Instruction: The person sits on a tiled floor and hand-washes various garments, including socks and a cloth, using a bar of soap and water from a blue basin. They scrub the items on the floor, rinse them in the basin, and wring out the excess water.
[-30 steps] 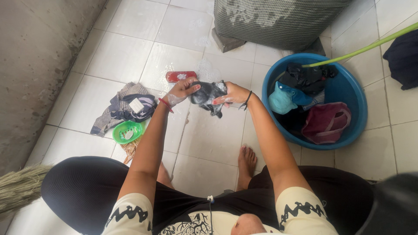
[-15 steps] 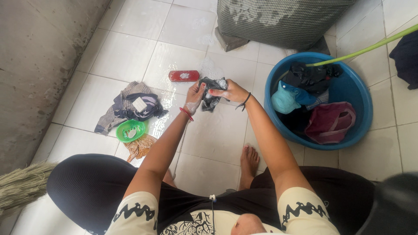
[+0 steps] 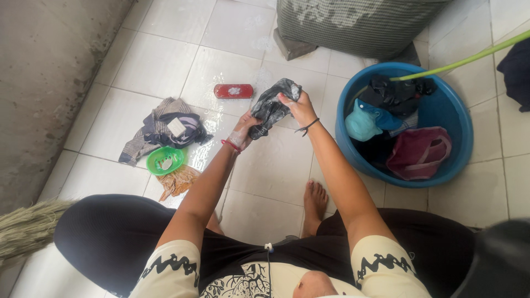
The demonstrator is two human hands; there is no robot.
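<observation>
A dark grey, soapy wet cloth [image 3: 271, 105] is stretched between both my hands above the white tiled floor. My right hand [image 3: 298, 106] grips its upper end, higher and further from me. My left hand [image 3: 243, 130], foamy and with a red band at the wrist, grips the lower end. A red scrub brush [image 3: 233, 91] lies on the wet tile just beyond my left hand.
A blue basin [image 3: 461, 138] with several wet garments stands at right, a green pole [image 3: 469, 57] across it. A pile of clothes [image 3: 164, 130], a green soap dish [image 3: 164, 160] and a brown rag [image 3: 178, 182] lie at left. A grey sack [image 3: 353, 22] sits behind; a broom [image 3: 27, 229] is at far left.
My right hand has lifted the cloth's upper end up and away, while my left hand slid down, stretching the bunched cloth out lengthwise.
</observation>
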